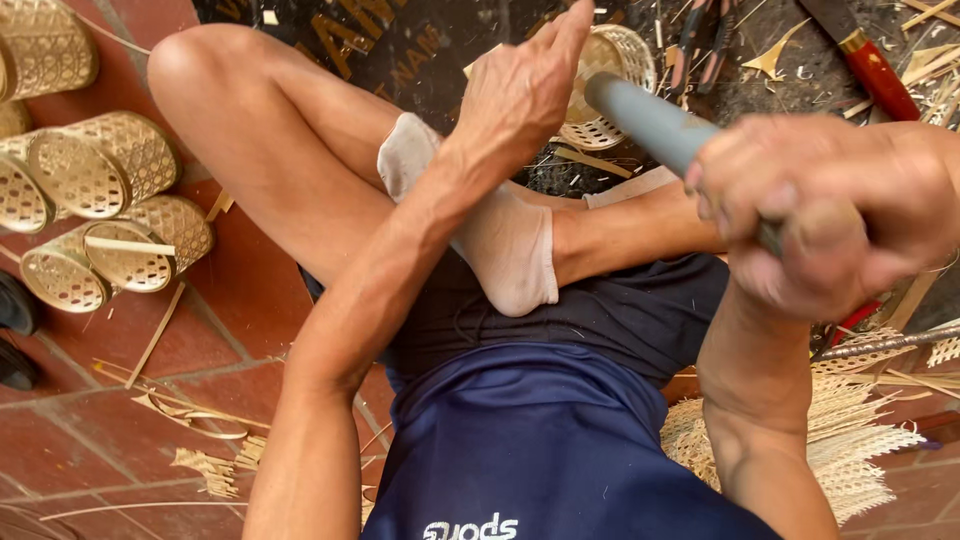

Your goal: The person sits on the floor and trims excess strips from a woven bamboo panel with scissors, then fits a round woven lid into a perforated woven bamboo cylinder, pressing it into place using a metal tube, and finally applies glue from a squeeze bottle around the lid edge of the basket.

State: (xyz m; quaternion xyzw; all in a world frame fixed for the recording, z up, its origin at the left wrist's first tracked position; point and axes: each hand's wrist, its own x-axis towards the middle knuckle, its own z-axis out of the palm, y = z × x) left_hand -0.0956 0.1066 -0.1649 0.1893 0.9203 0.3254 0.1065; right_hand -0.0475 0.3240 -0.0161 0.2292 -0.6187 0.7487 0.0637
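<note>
My left hand reaches across my crossed legs to a small round woven basket on the dark ground. It presses against the basket's near side with the forefinger raised, and the other fingertips are hidden behind the hand. My right hand, close to the camera and blurred, is clenched around a grey rod-shaped handle. The far end of the handle points at the basket. My socked foot lies just below the left wrist.
Several finished woven baskets lie on their sides on the red brick floor at left. A red-handled knife and pliers lie at the top right. A flat woven piece sits at lower right, and loose bamboo strips at lower left.
</note>
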